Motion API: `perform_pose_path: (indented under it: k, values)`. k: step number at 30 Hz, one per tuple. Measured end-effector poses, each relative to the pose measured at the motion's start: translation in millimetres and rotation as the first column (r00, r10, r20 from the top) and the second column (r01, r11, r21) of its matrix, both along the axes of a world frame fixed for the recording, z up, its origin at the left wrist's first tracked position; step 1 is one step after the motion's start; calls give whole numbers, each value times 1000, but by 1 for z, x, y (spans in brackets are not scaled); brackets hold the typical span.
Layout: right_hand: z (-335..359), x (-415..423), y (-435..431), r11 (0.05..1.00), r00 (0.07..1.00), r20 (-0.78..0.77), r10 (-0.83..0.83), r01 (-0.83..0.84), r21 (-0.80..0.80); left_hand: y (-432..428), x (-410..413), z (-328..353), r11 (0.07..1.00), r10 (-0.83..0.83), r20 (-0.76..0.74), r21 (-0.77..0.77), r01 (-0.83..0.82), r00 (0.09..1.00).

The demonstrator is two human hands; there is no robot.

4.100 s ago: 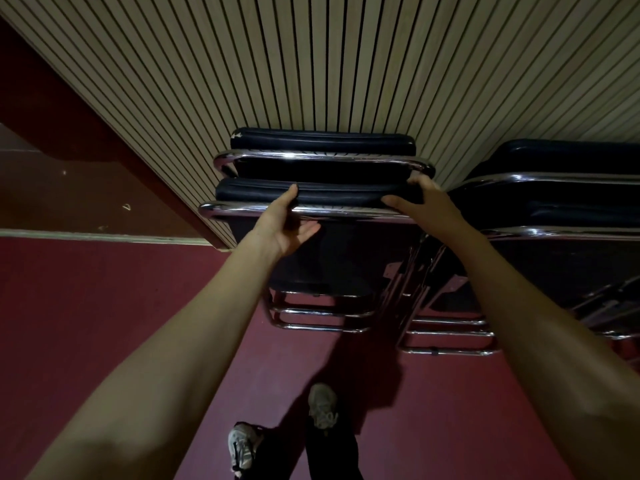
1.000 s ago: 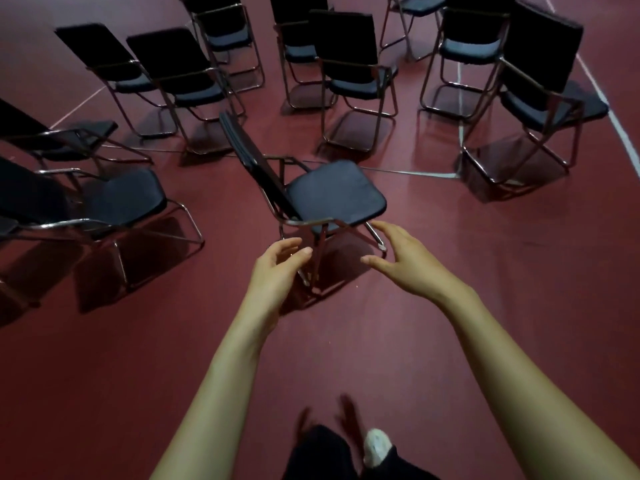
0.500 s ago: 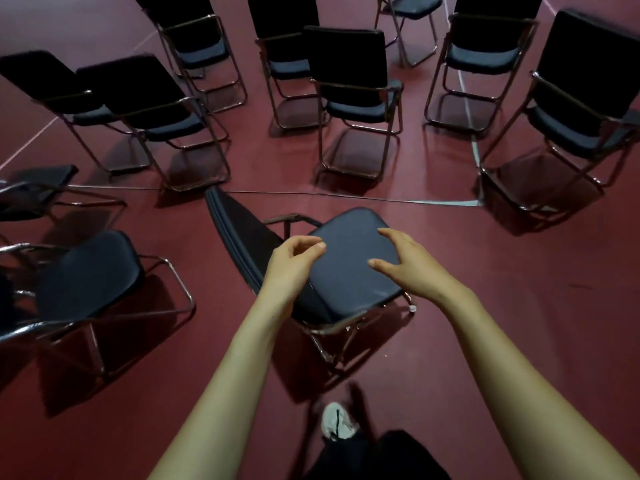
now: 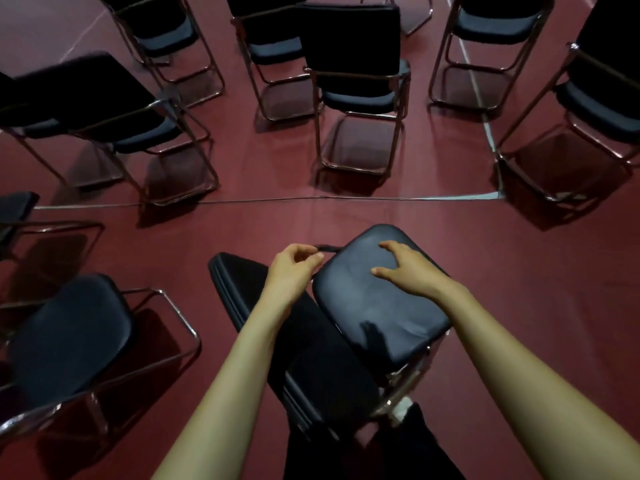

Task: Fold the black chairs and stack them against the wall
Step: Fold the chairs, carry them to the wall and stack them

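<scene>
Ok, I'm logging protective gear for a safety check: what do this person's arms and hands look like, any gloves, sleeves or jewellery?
The left arm and right arm are bare, with no sleeve in view. The left hand and right hand wear no gloves, and no watch, ring or bracelet shows.

Assembly or sports hall: many chrome-framed black chairs (image 4: 349, 32) scattered over dark red floor (image 4: 540, 271) with pale lines (image 4: 433, 197).

Black chairs (image 4: 353, 39): I am counting at least ten, and some are running off the edges.
Nearest chair (image 4: 377, 306): I am counting one within my reach.
Hands: I am seeing two — my left hand (image 4: 292, 271), my right hand (image 4: 412, 271).
</scene>
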State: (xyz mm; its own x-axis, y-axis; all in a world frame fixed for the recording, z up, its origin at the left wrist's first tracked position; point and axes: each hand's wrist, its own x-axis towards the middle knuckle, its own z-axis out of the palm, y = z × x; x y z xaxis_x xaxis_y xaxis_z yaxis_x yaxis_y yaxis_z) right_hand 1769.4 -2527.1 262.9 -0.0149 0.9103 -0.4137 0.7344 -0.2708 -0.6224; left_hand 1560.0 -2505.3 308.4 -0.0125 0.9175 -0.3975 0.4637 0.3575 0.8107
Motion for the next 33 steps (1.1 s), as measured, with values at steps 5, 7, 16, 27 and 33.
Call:
perform_pose_path:
  k: [5, 7, 16, 27, 33]
  values:
    - [-36, -24, 36, 977, 984, 5, -176, 175, -122, 93, 12, -35, 930, -354, -100, -146, 339, 930]
    - [-48, -23, 44, 952, 966, 19, -259, 258, -163, 126, 30, -53, 878, -461, -100, -194, 437, 882]
    - [-115, 48, 58, 788, 823, 140, -551, 568, -238, 197, 137, -126, 567, -822, -247, -272, 778, 513]
    - [-305, 122, 55, 677, 744, 195, -640, 665, -314, 195, 242, -308, 232, -895, -437, -296, 927, 85]
    - [-376, 138, 60, 636, 705, 236, -669, 707, -310, 206, 267, -397, 90, -862, -499, -332, 939, -94]
